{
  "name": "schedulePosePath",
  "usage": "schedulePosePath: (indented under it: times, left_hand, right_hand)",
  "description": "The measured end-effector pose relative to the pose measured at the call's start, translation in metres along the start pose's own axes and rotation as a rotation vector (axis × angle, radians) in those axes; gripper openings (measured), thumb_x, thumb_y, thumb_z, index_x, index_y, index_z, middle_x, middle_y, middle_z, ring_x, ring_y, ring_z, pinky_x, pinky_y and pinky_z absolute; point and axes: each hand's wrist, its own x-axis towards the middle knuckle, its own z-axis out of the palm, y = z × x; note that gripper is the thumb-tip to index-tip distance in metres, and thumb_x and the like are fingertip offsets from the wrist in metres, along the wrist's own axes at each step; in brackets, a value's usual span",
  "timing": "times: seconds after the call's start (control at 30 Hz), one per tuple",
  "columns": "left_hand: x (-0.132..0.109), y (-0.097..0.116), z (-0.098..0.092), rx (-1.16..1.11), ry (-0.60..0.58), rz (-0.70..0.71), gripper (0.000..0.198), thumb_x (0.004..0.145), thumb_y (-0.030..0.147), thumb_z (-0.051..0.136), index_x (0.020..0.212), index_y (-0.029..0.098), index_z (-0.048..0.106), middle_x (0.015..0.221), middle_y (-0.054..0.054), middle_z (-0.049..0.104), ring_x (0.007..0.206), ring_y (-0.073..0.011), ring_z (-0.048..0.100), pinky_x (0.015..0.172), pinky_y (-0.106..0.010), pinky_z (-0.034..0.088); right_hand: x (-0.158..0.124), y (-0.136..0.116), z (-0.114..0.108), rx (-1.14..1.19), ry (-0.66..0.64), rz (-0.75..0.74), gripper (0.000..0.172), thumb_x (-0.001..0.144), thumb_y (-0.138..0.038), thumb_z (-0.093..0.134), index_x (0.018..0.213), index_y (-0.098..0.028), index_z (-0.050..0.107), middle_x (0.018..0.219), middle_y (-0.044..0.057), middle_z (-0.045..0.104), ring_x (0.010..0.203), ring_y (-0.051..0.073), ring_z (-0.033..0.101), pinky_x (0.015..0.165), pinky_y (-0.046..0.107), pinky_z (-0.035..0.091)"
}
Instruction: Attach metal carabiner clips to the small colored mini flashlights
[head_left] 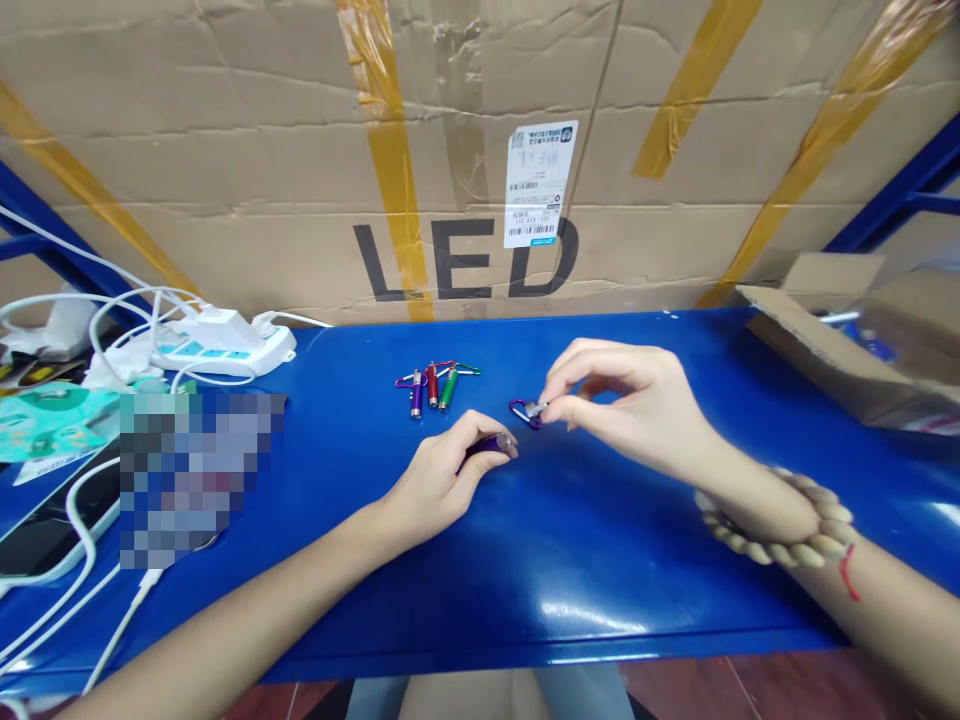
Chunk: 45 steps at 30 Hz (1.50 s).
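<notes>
My left hand point(439, 475) is closed around a small purple flashlight body point(486, 445), whose silvery end points to the right. Just above and to the right, my right hand point(634, 400) pinches a small silver end cap point(535, 409) between thumb and fingertips. A purple carabiner point(533, 424) hangs from that cap, apart from the purple body. Farther back lie three mini flashlights side by side, each with a carabiner: a purple one point(416, 398), a red one point(432, 388) and a green one point(448, 390).
The blue table point(600, 590) ends against a large cardboard box point(285, 180) marked LED. An open carton point(832, 370) stands at the right. At the left are a white power strip point(274, 350), tangled white cables and a phone point(60, 515).
</notes>
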Motion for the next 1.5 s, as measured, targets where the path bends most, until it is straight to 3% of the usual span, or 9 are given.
schedulePosePath:
  times: [0.17, 0.3, 0.43, 0.63, 0.93, 1.2, 1.37, 1.5]
  left_hand:
    - [-0.001, -0.002, 0.0, 0.004, 0.011, 0.043, 0.007, 0.09, 0.02, 0.049, 0.095, 0.018, 0.054, 0.091, -0.003, 0.07, 0.082, -0.0121, 0.067, 0.074, -0.021, 0.051]
    - [-0.002, -0.004, 0.0, 0.107, 0.031, 0.089, 0.013, 0.091, 0.023, 0.048, 0.097, 0.018, 0.058, 0.085, -0.001, 0.071, 0.074, -0.0112, 0.067, 0.068, -0.019, 0.052]
    - [-0.002, -0.005, 0.0, 0.201, 0.119, 0.213, 0.019, 0.092, 0.022, 0.046, 0.1, 0.017, 0.062, 0.086, -0.003, 0.072, 0.073, -0.0117, 0.068, 0.07, -0.019, 0.054]
    - [-0.003, -0.008, 0.002, 0.223, 0.127, 0.243, 0.021, 0.093, 0.022, 0.046, 0.102, 0.016, 0.063, 0.084, -0.004, 0.072, 0.07, -0.011, 0.067, 0.069, -0.019, 0.054]
    - [-0.004, -0.007, 0.006, 0.264, 0.125, 0.359, 0.023, 0.094, 0.023, 0.044, 0.095, 0.012, 0.065, 0.065, -0.003, 0.066, 0.054, -0.0095, 0.06, 0.053, -0.018, 0.05]
    - [-0.004, -0.009, 0.009, 0.318, 0.182, 0.413, 0.021, 0.091, 0.019, 0.048, 0.098, 0.012, 0.067, 0.07, -0.004, 0.069, 0.057, -0.0102, 0.062, 0.055, -0.019, 0.052]
    - [-0.004, -0.013, 0.008, 0.366, 0.182, 0.471, 0.021, 0.09, 0.015, 0.048, 0.101, 0.015, 0.067, 0.077, -0.004, 0.071, 0.064, -0.0105, 0.064, 0.062, -0.02, 0.054]
    - [-0.004, -0.015, 0.007, 0.399, 0.205, 0.493, 0.02, 0.09, 0.013, 0.048, 0.1, 0.015, 0.066, 0.081, -0.005, 0.072, 0.068, -0.0108, 0.065, 0.065, -0.02, 0.054]
  right_hand:
    - [-0.002, -0.001, 0.004, 0.037, -0.048, -0.025, 0.022, 0.079, -0.036, 0.067, 0.067, -0.018, 0.069, 0.07, 0.003, 0.065, 0.062, 0.011, 0.058, 0.053, 0.021, 0.045]
    - [-0.004, 0.001, 0.009, 0.048, -0.124, -0.044, 0.023, 0.081, -0.037, 0.065, 0.067, -0.018, 0.069, 0.07, 0.003, 0.066, 0.064, 0.011, 0.059, 0.058, 0.023, 0.046]
    - [-0.004, 0.001, 0.01, 0.064, -0.178, 0.037, 0.026, 0.08, -0.039, 0.065, 0.065, -0.018, 0.069, 0.069, 0.003, 0.065, 0.064, 0.012, 0.059, 0.055, 0.022, 0.044]
    - [-0.004, 0.005, 0.014, 0.094, -0.212, 0.143, 0.029, 0.078, -0.043, 0.067, 0.065, -0.017, 0.069, 0.069, 0.003, 0.065, 0.063, 0.011, 0.058, 0.051, 0.022, 0.039]
    - [-0.001, 0.005, 0.006, -0.012, -0.306, 0.08, 0.031, 0.074, -0.046, 0.069, 0.063, -0.018, 0.07, 0.065, 0.003, 0.067, 0.059, 0.012, 0.06, 0.056, 0.023, 0.045]
    - [-0.005, 0.008, 0.007, 0.006, -0.324, -0.013, 0.027, 0.079, -0.042, 0.066, 0.065, -0.018, 0.07, 0.066, 0.004, 0.067, 0.061, 0.012, 0.061, 0.057, 0.023, 0.046]
    - [-0.007, 0.01, 0.015, 0.063, -0.297, 0.128, 0.031, 0.072, -0.046, 0.071, 0.06, -0.017, 0.069, 0.061, 0.003, 0.065, 0.056, 0.011, 0.058, 0.053, 0.023, 0.045]
    - [-0.011, 0.012, 0.024, 0.238, -0.271, 0.393, 0.037, 0.063, -0.051, 0.076, 0.058, -0.016, 0.067, 0.058, 0.002, 0.063, 0.051, 0.01, 0.056, 0.048, 0.022, 0.045]
